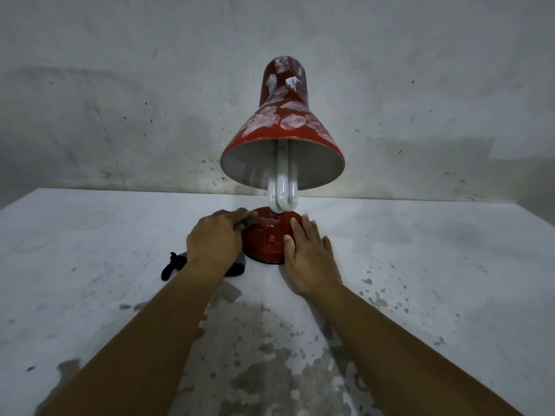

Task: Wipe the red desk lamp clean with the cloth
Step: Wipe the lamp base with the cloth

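Observation:
The red desk lamp [283, 121] stands upright in the middle of a white table [90, 235], its bell shade blotched with white dust and tipped toward me. A white folded bulb [282, 187] hangs out of the shade. On the round red base [265, 241] lies more dust. My left hand [216, 238] is closed on a dark cloth [234, 267] and presses it against the base's left side; most of the cloth is hidden under the hand. My right hand [306, 256] rests flat with spread fingers on the base's right side.
A dark cloth tail or strap [172, 265] trails on the table to the left of my left wrist. A stained grey wall [120, 100] rises right behind the lamp. The tabletop shows worn grey patches near me.

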